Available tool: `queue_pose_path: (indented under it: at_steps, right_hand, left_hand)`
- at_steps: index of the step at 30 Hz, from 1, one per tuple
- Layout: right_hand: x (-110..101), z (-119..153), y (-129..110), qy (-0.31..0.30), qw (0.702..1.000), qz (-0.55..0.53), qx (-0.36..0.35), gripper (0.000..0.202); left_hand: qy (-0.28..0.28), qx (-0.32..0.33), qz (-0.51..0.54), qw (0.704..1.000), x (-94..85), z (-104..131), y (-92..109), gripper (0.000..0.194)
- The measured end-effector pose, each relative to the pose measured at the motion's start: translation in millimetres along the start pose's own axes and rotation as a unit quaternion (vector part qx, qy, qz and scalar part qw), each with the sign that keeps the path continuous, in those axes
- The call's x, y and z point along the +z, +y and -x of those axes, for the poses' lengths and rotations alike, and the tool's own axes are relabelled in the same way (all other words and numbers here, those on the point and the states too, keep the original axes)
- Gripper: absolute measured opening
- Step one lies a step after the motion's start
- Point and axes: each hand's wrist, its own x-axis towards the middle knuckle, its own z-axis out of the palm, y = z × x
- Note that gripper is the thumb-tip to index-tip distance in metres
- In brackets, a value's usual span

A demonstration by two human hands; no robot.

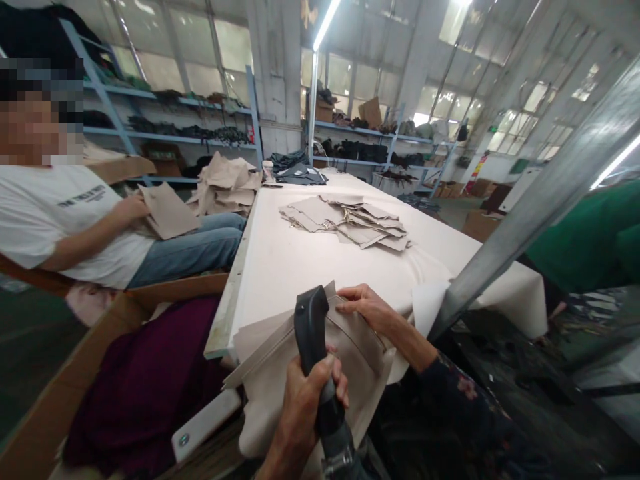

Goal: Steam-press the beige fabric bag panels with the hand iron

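The left hand point(314, 381) is gripping a black tool point(311, 330) in front of some beige cloth point(270, 370). The right hand point(369, 308) is pinching that cloth near its top edge. The cloth is hanging at the near end of a white table point(273, 267), where a messy pile point(370, 225) is lying farther back.

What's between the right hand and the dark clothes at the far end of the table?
In the head view, a messy pile of beige cloth pieces lies on the white table, between the right hand and the dark clothes.
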Motion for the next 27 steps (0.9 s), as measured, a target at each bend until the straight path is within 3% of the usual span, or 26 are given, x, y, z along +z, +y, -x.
queue_pose_path:
  at_steps: [10,19,24,27]
  right_hand:
    - [21,0,18,0.038,0.986,0.132,-0.092,0.02]
    - [30,9,16,0.089,0.97,0.211,-0.077,0.011]
    - [31,3,18,0.061,0.978,0.18,-0.092,0.012]
    - [29,6,20,0.069,0.978,0.181,-0.074,0.011]
  left_hand:
    - [-0.02,0.001,-0.017,1.0,7.9,11,-2,0.026]
    - [0.025,0.016,-0.023,0.999,6.0,10,6,0.027]
    - [0.006,-0.002,-0.039,0.999,8.0,11,2,0.029]
    - [0.035,0.008,-0.031,0.999,7.3,10,7,0.029]
